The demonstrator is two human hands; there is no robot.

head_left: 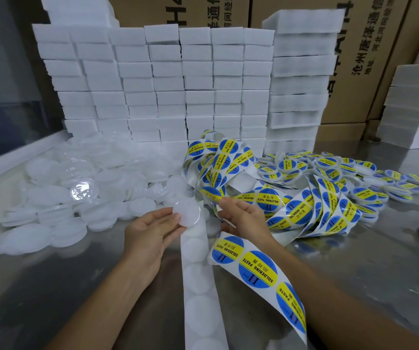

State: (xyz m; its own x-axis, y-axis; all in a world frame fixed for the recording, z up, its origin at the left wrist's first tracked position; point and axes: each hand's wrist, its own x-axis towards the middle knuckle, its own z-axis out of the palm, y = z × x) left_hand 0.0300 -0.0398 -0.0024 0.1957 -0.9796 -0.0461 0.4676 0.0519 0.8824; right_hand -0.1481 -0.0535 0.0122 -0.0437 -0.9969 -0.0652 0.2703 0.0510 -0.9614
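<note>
- The lid (187,214) is a round, flat, milky-white plastic disc with a thin clear rim and no label on it. It is held above the middle of the table's near edge.
- The left hand (150,233) grips the lid by its left edge, with the thumb on top and the fingers curled beneath.
- The right hand (243,218) pinches a sticker (212,193), a blue circle crossed by a yellow band, just right of the lid.
- The label strip (256,269) carries the same stickers, printed "SOLDERING PASTE". It runs under the right wrist to the near edge.
- A bare backing strip (198,274) hangs down beside it.
- The table (355,261) is dull brushed metal.
- Plain lids (64,198) are heaped on its left side, and labelled lids (355,178) lie on its right.
- White foam blocks (165,84) stand stacked along the far edge, with cardboard boxes (370,46) printed in Chinese behind them.
</note>
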